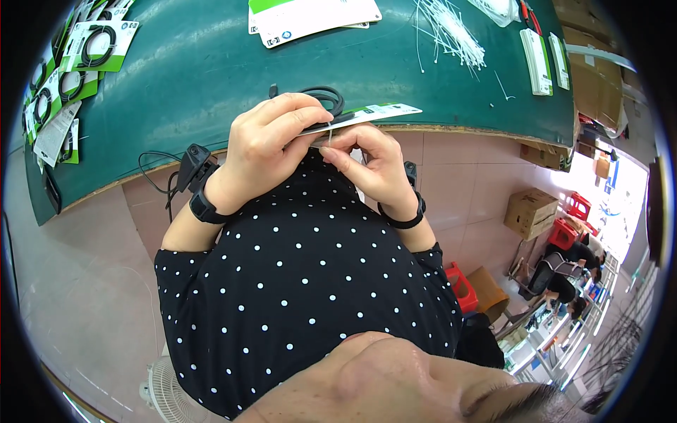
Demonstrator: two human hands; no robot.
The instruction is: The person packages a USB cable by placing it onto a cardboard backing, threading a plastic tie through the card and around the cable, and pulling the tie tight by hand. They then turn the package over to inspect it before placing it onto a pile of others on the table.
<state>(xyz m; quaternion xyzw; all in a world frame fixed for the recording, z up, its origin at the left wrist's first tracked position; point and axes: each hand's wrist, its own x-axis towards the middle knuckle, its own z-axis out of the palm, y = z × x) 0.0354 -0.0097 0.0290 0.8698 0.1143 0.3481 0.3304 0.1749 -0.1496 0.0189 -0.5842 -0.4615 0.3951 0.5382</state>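
A coiled black cable (337,99) lies against a green and white backing card (391,110), just over the table's near edge. My left hand (264,144) is closed on the card and cable from the left, its fingers lying over the coil. Below the card a thin white cable tie (330,132) comes down, and my right hand (374,166) pinches it between thumb and forefinger. The card is seen nearly edge-on, so its underside is hidden. The cable's plug (273,90) sticks out beyond my left fingers.
Loose white cable ties (451,35) are heaped at the back right of the green table (197,84). Flat cards (317,21) lie at the back middle, and card stacks (537,62) at the right. Carded cables (99,46) pile up at the left.
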